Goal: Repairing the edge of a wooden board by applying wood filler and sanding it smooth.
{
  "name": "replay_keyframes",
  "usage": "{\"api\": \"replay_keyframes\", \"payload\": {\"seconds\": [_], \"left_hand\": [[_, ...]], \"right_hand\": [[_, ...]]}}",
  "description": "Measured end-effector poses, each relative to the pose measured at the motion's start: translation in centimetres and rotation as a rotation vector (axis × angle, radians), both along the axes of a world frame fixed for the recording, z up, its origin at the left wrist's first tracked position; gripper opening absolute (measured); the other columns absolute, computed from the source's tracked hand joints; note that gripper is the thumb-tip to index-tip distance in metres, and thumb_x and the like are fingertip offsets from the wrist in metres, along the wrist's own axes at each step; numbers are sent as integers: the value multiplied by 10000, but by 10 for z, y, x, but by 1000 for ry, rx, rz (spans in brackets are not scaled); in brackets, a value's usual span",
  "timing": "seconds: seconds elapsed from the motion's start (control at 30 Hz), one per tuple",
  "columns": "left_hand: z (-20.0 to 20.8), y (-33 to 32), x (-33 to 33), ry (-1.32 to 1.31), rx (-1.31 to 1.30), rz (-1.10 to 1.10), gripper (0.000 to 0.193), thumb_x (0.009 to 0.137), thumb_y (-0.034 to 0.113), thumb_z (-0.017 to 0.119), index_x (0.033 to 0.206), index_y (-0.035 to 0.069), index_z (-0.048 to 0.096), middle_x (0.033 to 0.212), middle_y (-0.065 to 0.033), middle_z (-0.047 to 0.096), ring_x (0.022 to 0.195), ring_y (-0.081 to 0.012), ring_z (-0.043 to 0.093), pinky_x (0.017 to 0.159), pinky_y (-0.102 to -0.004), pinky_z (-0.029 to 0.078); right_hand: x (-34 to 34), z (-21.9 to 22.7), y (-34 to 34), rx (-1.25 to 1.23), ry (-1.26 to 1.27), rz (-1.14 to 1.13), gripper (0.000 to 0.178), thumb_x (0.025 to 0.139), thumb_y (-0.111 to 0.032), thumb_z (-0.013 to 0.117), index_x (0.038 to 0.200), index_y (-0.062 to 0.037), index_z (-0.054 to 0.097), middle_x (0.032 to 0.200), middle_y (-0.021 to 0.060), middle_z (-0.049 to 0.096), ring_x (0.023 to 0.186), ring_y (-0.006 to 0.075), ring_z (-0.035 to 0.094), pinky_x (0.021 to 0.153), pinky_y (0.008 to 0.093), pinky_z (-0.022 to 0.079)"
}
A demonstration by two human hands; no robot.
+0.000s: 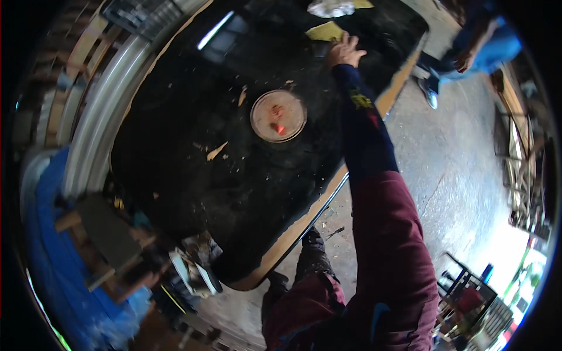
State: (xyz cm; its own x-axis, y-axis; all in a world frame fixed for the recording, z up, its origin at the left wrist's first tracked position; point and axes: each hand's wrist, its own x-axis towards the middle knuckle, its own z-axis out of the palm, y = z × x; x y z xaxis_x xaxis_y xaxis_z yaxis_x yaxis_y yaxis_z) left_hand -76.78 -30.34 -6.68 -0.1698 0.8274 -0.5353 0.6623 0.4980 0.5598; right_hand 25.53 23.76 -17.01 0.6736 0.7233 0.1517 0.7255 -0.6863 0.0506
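Note:
My right hand is stretched out over the far right part of a black-topped table. Its fingers are spread, and it is at the near edge of a yellow sheet; whether it touches the sheet I cannot tell. Beyond that lie a crumpled whitish wad and a second yellow piece. Nearer the table's middle sits a round clear lid or dish with reddish-orange bits in it. My left hand is out of the picture.
Torn tan scraps and pale crumbs dot the tabletop. Bare tan edging runs along its near side. Another person stands at the far right. Blue sheeting and stacked wood lie left; a cluttered rack stands lower right.

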Motion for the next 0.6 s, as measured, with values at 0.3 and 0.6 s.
{"api": "replay_keyframes", "payload": {"seconds": [0.3,0.6], "left_hand": [[8,-190,189,-17,-765,837,453,938,141,764,1353,32,619,1069,-123,746,756,-208,696,606,-352,597],[-7,-201,220,50,-828,758,471,1016,241,699,1423,26,595,1079,-139,755,809,-229,751,693,-374,643]], "right_hand": [[278,37,66,32,-432,854,687,936,-684,585,1440,-219,619,1339,184,690,1232,411,653,1022,518,517],[-191,123,-41,841,887,1481,577,1080,-431,527,1361,61,638,1322,185,703,1208,301,678,1037,399,514]]}}
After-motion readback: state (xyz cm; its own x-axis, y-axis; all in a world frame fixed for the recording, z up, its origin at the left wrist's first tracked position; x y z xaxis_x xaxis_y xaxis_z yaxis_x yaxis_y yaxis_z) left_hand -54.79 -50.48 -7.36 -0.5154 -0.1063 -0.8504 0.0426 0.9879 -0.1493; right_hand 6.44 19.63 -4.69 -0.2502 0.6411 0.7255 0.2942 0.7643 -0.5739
